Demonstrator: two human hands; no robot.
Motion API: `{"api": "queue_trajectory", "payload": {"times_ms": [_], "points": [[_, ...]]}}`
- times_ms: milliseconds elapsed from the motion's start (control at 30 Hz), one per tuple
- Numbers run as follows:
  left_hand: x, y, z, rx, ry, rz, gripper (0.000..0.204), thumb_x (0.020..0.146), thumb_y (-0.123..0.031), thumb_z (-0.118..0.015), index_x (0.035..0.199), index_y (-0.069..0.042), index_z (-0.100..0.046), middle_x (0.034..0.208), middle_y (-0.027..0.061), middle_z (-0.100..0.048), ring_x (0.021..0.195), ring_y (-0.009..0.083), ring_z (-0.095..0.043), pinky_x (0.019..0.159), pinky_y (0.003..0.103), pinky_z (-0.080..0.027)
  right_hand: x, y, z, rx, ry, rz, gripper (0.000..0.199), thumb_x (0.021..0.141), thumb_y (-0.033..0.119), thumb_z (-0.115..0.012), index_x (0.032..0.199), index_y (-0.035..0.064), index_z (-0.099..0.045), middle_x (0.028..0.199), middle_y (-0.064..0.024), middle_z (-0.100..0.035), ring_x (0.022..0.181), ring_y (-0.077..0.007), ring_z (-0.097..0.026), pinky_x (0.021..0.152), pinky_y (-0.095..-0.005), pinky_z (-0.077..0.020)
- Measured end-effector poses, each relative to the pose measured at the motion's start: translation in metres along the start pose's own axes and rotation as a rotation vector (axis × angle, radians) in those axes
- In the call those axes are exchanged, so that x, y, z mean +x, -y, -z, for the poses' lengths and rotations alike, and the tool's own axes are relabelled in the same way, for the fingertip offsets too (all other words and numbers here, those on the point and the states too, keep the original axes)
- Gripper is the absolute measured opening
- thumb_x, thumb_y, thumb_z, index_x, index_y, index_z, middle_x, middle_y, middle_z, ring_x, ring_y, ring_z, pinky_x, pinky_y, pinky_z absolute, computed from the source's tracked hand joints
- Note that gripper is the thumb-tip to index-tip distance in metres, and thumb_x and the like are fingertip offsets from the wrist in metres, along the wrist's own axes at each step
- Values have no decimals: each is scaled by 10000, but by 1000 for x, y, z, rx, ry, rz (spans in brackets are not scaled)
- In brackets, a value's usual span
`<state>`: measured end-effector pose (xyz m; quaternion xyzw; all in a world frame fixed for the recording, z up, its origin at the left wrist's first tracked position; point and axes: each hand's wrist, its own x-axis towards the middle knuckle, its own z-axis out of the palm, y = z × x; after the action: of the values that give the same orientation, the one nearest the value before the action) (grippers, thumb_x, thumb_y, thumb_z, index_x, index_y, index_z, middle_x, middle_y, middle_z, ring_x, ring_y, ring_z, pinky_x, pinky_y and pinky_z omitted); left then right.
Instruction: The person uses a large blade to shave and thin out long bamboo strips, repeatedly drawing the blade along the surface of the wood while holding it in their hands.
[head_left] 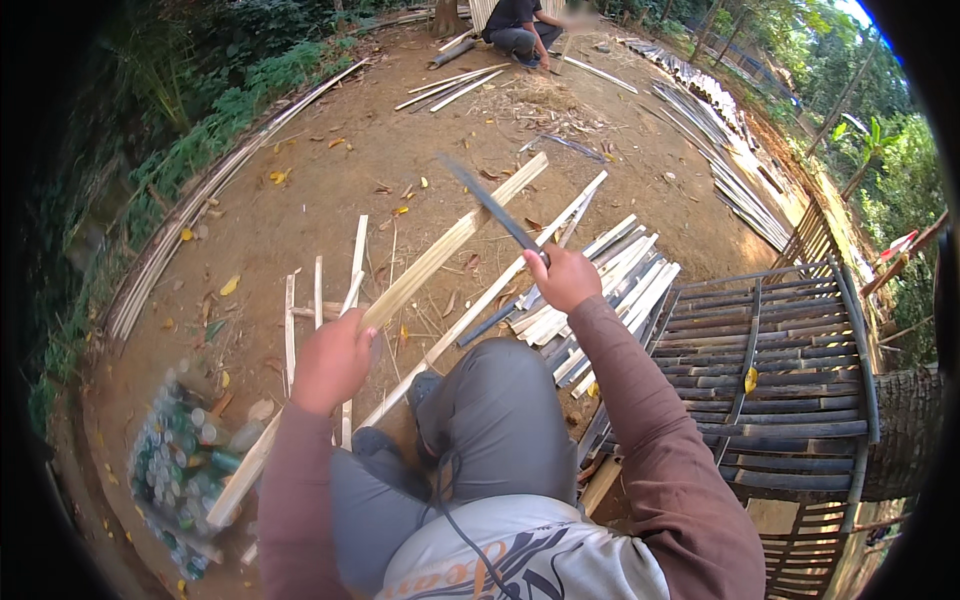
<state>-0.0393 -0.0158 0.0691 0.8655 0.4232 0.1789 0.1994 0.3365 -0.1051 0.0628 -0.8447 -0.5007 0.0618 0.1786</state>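
My left hand (334,362) is closed round a long pale split-bamboo strip (440,255), which slants from near my left knee up toward the far middle. In my right hand (566,278) is the handle of a long-bladed knife, likely a machete (490,205). Its dark blade points far and left and crosses over the strip near the strip's far end; whether the edge touches it I cannot tell. Beneath lies another long pale strip (480,305) on the ground, running past my shoes. Most of the knife's handle is hidden by my fingers.
Cut strips are piled (610,290) right of my knees, beside a bamboo-slat bench (770,370). A clear bag of green bottles (190,450) stands at the near left. Poles (210,200) line the left edge. At the far middle a person (520,30) squats by more strips.
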Motion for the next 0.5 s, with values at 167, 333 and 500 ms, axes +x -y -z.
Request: {"api": "queue_trajectory", "payload": {"times_ms": [167, 333, 500], "points": [[-6, -22, 23, -29, 31, 104, 270, 1048, -255, -637, 1221, -51, -673, 952, 257, -725, 918, 476, -699, 782, 562, -537, -20, 10, -2, -65, -7, 231, 613, 1083, 604, -499, 980, 51, -743, 865, -201, -757, 876, -426, -746, 779, -544, -581], [-20, -17, 23, 40, 71, 101, 275, 1042, -251, -644, 1222, -45, -672, 940, 261, -722, 908, 483, -695, 768, 558, -532, 8, -18, -10, -31, -94, 42, 575, 1057, 621, -535, 955, 88, -724, 834, -196, -736, 851, -429, -739, 770, -544, -571], [-42, 5, 26, -103, 102, 106, 268, 1039, -246, -652, 1202, -35, -670, 902, 231, -713, 827, 467, -690, 754, 546, -531, -19, -24, -17, 3, -56, 125, 555, 1057, 592, -560, 928, 73, -708, 812, -207, -725, 818, -441, -728, 733, -540, -565]]}}
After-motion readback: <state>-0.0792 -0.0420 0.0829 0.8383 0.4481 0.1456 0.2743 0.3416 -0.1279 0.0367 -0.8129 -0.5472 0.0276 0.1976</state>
